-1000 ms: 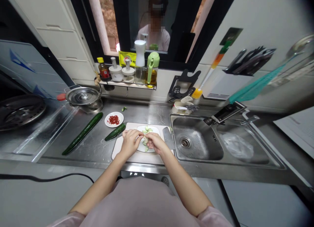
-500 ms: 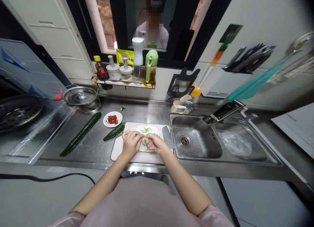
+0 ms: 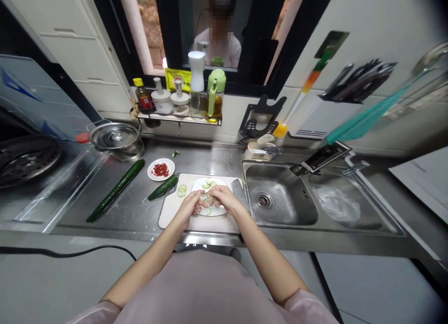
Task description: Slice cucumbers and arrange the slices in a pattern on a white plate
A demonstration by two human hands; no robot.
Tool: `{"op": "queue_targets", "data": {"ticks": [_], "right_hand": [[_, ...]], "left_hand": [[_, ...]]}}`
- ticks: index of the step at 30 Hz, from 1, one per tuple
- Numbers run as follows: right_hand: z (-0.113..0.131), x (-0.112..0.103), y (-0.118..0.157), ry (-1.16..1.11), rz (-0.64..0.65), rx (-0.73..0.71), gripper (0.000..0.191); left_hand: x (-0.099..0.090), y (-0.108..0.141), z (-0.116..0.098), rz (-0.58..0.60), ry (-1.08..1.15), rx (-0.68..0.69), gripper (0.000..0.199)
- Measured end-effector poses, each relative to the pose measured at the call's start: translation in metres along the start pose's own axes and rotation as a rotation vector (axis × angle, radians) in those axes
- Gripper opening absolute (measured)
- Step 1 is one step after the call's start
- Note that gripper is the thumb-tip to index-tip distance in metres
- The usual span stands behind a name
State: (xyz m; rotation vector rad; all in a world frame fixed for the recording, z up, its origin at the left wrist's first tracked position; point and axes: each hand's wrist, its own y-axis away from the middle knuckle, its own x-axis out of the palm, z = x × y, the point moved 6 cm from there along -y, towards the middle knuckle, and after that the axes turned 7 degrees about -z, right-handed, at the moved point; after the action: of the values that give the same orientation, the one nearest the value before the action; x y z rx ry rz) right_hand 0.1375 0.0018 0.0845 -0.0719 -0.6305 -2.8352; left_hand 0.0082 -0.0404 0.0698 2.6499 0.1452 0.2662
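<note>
The right hand (image 3: 226,200) seems to pinch a cucumber slice (image 3: 210,198), fingertips nearly together, above the plate (image 3: 220,210), which can catch it. The left hand (image 3: 191,205) curves half-open beside (its grip I cannot tell). The knife (image 3: 239,190) lies by the board's (image 3: 168,216) right edge, probably leaving the plate room.

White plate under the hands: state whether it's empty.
Not empty: green-edged slices lie on the white plate, with bare white surface showing around them.

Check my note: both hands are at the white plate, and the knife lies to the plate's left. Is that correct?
Not quite: the knife lies to the right of the white plate, as the head view shows. The left hand and right hand are indeed at the plate.
</note>
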Motion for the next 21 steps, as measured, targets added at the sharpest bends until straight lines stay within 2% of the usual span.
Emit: {"op": "queue_targets", "data": {"ticks": [3,6,13,17,21], "right_hand": [[-0.001,0.002,0.000,0.084,0.050,-0.016,0.014],[-0.003,0.001,-0.002,0.151,0.077,-0.019,0.011],[-0.022,-0.010,-0.016,0.346,0.063,0.040,0.006],[-0.036,-0.017,-0.028,0.494,0.001,0.006,0.004],[-0.040,-0.018,-0.031,0.735,-0.056,-0.117,0.006]], "left_hand": [[0.000,0.000,-0.002,-0.004,0.083,-0.074,0.061],[-0.002,-0.003,-0.002,-0.009,0.095,-0.060,0.064],[-0.007,-0.025,0.008,-0.021,-0.018,0.200,0.060],[-0.012,-0.037,0.025,-0.074,-0.202,0.276,0.049],[-0.018,-0.038,0.035,-0.176,-0.532,0.287,0.037]]}}
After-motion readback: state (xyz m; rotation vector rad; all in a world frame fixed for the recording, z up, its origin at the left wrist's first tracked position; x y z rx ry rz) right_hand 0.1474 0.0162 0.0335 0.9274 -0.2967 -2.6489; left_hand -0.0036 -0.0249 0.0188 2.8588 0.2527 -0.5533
